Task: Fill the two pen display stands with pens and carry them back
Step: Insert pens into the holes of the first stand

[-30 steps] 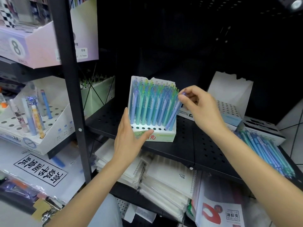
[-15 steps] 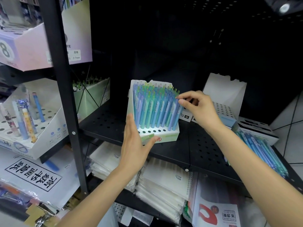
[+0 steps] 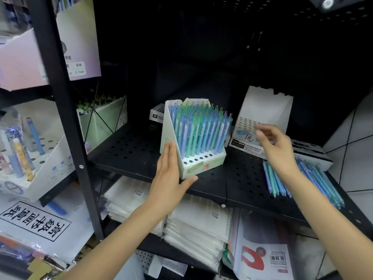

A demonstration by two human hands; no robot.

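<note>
Left hand [image 3: 168, 176] presses straight fingers flat against the white cardboard stand of blue-green pens [image 3: 193, 138]; right hand [image 3: 276, 146] hovers blurred, fingers loosely spread, holding nothing.

Dim overall, lamp glare [image 3: 327, 3] at one o'clock, black shelf depths at twelve, right hand [image 3: 276, 147] motion-blurred, wide-angle bending at edges, nine o'clock soft

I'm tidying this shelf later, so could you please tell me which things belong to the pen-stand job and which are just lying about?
Job:
filled stand
empty stand
loose pens

Lying about:
notebook stacks
green box
left rack stand
</note>
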